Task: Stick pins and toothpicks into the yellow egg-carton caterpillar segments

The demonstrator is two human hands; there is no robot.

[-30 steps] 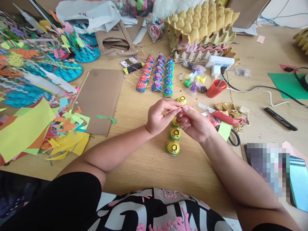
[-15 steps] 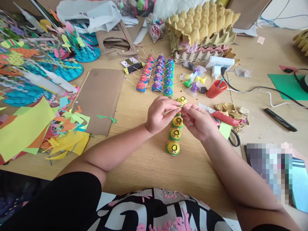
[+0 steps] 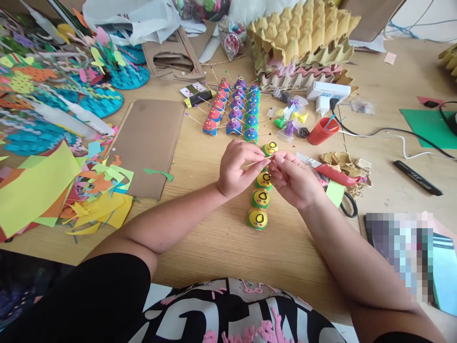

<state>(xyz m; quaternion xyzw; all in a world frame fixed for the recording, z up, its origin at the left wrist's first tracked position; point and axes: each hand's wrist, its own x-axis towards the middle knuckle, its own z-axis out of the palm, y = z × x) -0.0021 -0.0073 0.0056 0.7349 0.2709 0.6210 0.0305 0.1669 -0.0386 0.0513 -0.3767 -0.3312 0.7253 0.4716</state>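
Note:
My left hand (image 3: 239, 167) is closed in a pinch on a thin pale toothpick (image 3: 250, 164); part of it shows between thumb and fingers. Fingertips of my right hand (image 3: 295, 180) are pressed together right at the toothpick's far end, and whatever they pinch is too small to make out. Beneath both hands runs a row of yellow and green egg-carton cups (image 3: 260, 198) with black rings on top, partly covered by my fingers. Beyond them stand rows of red cups (image 3: 214, 114), purple cups (image 3: 234, 126) and blue cups (image 3: 251, 133), with ball-tipped sticks poking out.
Paper scraps (image 3: 102, 178) and a cardboard sheet (image 3: 150, 143) lie left. Stacked egg trays (image 3: 303, 38) are at the back. Toward the right are a red cup (image 3: 319, 132) with thin sticks, a power strip (image 3: 330, 91) with cables, scissors (image 3: 349, 206) and a black marker (image 3: 417, 178).
Both hands stay almost in place above the yellow cups, fingertips still together at the toothpick's end. The view has shifted very slightly.

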